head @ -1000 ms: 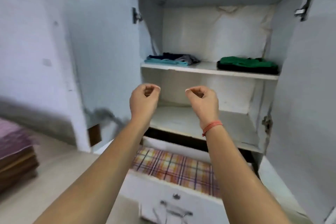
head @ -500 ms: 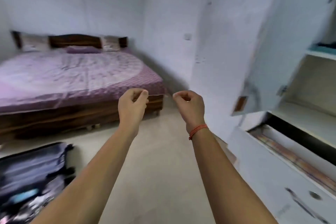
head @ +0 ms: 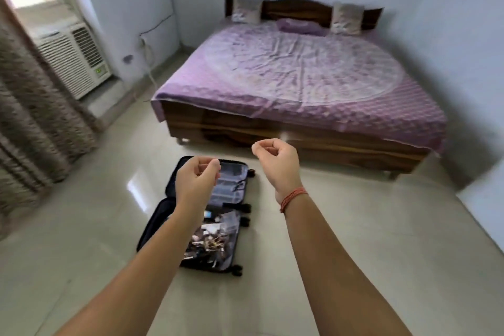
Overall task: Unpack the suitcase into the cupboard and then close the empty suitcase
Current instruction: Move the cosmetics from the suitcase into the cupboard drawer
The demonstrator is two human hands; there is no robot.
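On the floor (head: 81, 226), open suitcase (head: 230, 183), left hand (head: 197, 180), right hand (head: 275, 163) curled

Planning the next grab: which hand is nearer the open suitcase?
Left. The left hand hovers over the suitcase's far half; the right hand is beside it, over the floor.

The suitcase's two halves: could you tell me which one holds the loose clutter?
The near half, closest to the camera; the far half, toward the bed, looks flat and covered.

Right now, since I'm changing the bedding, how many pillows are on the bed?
3: left patterned pillow and right patterned pillow at the headboard ends, purple pillow between them. None seems hidden.
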